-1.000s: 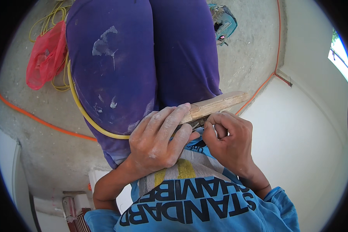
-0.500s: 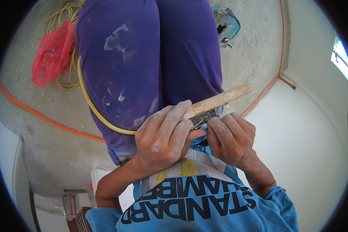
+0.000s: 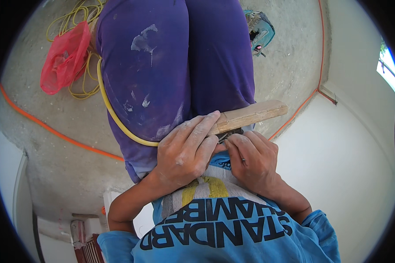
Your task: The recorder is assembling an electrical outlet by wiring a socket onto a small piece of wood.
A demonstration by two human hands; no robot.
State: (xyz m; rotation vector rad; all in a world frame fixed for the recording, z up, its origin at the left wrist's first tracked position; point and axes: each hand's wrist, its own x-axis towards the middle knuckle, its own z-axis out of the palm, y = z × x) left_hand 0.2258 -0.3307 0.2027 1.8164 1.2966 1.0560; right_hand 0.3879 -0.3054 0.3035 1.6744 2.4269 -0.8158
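Centrally, purple trousers [image 3: 145,83]: folded legs forming the lap.
Left hand [image 3: 184,151]: clasping the left end of a wooden bar [image 3: 252,117].
Right hand [image 3: 255,160]: fingers curled just below the bar; cannot tell whether they pinch anything.
Wooden bar: at the lap's near edge, toward its right corner; long axis running rightward from the left-hand grip, tilted slightly away from the torso.
Dark fitting [image 3: 237,131]: along the bar's near side, right hand nearer.

I hold a pale wooden bar [image 3: 253,117], its rounded free end pointing right and slightly far; against its near edge sits a dark metallic fitting [image 3: 237,131], partly hidden by my grip.
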